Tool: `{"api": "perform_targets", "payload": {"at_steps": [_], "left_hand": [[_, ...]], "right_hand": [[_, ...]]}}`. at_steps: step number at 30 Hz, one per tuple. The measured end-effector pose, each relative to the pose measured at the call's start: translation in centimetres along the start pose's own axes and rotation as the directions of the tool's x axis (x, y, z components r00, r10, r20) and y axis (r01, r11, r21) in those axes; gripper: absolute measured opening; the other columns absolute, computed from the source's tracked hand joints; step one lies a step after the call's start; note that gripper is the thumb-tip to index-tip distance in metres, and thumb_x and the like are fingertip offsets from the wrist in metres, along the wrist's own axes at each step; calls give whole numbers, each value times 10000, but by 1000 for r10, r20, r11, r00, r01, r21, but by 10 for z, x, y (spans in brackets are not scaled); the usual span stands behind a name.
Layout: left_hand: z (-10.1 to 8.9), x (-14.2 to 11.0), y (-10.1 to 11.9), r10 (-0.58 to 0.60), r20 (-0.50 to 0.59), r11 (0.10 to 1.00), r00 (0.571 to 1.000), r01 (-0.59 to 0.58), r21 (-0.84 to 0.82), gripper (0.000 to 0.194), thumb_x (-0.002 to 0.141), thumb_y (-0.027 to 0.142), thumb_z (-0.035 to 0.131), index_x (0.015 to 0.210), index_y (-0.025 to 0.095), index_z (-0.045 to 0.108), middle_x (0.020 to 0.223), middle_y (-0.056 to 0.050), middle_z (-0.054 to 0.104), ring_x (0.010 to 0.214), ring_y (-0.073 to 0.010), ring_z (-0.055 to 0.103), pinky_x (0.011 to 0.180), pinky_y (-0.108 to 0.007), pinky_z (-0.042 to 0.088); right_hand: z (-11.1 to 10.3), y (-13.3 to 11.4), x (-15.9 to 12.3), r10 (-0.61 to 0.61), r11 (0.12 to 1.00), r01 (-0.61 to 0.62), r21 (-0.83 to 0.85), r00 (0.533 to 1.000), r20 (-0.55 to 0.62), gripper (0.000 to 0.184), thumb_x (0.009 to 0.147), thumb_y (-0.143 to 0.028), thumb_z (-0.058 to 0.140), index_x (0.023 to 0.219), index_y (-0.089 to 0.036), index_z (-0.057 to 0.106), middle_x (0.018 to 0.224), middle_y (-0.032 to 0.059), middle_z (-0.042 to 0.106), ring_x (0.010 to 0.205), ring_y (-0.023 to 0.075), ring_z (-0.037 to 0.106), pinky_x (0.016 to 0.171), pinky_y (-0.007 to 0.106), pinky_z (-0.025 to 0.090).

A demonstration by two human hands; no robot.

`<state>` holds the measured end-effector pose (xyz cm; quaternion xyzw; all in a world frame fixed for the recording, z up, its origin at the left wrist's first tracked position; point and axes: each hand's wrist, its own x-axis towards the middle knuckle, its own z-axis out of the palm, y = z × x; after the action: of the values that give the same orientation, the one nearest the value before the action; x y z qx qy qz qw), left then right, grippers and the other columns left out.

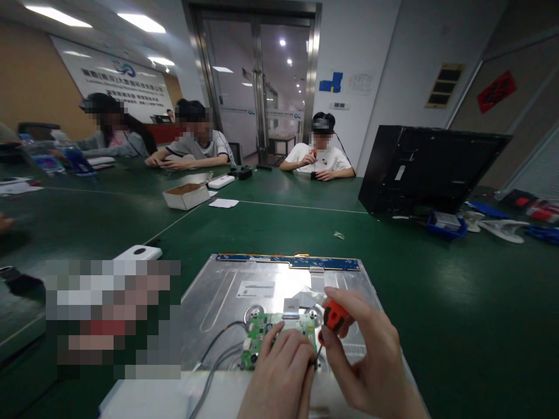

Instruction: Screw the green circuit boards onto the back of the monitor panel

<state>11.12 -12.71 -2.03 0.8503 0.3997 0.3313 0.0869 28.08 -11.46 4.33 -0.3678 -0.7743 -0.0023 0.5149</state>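
Observation:
A green circuit board lies on the metal back of a flat display panel. My left hand rests over the board, fingers curled close together. Its thumb and index finger meet by the board's right edge, and what they pinch, if anything, is hidden. My right hand grips a screwdriver by its red-and-black handle, between thumb and fingers. The shaft slants down to the board's lower right corner, and its tip is hidden beside my left fingers. A flat ribbon cable enters the board's top edge.
Grey cables run off the board's left side. A blue circuit strip edges the panel. On the green table are an open box, a large black screen and a blue tray. Several people sit opposite.

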Motion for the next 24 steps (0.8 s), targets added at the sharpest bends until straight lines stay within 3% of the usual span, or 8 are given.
{"api": "perform_targets", "payload": {"at_steps": [9, 12, 17, 19, 24], "left_hand": [[4, -2, -1, -23, -33, 999, 999, 22, -31, 206, 903, 91, 449, 978, 220, 591, 946, -35, 682, 962, -238, 629, 1083, -494, 400], [3, -2, 0, -23, -45, 999, 999, 22, -29, 209, 905, 89, 443, 971, 225, 589, 937, -29, 678, 958, -232, 627, 1076, -478, 401], [1, -3, -3, -7, 20, 999, 1000, 8, -37, 221, 895, 69, 453, 986, 230, 573, 968, -14, 675, 966, -220, 631, 1081, -470, 390], [2, -3, -4, 1, 38, 999, 999, 1, -40, 208, 890, 77, 462, 984, 231, 566, 965, -13, 670, 962, -222, 630, 1075, -471, 392], [4, -3, -5, -19, 3, 999, 1000, 19, -33, 199, 892, 84, 452, 971, 232, 560, 954, -12, 660, 979, -225, 623, 1076, -471, 381]], "right_hand": [[3, 0, 3, -41, 999, 41, -19, 998, -37, 194, 977, -265, 545, 1160, -235, 490, 656, -38, 605, 539, 164, 612, 487, 269, 485], [2, 0, 3, -42, 999, 42, -13, 999, -15, 237, 981, -280, 527, 1208, -225, 492, 717, -9, 653, 601, 177, 652, 527, 282, 513], [-2, 2, -2, -31, 999, 33, -21, 998, 59, 453, 909, -204, 509, 1359, -198, 460, 1077, 84, 718, 926, 224, 720, 720, 328, 583], [-2, 2, -5, -13, 1000, 14, -26, 999, 51, 482, 895, -195, 514, 1374, -196, 454, 1092, 81, 719, 907, 215, 723, 719, 325, 584], [3, 0, -2, -19, 999, 18, -27, 999, -44, 352, 925, -173, 505, 1275, -206, 494, 876, 30, 712, 703, 170, 698, 611, 289, 548]]}}
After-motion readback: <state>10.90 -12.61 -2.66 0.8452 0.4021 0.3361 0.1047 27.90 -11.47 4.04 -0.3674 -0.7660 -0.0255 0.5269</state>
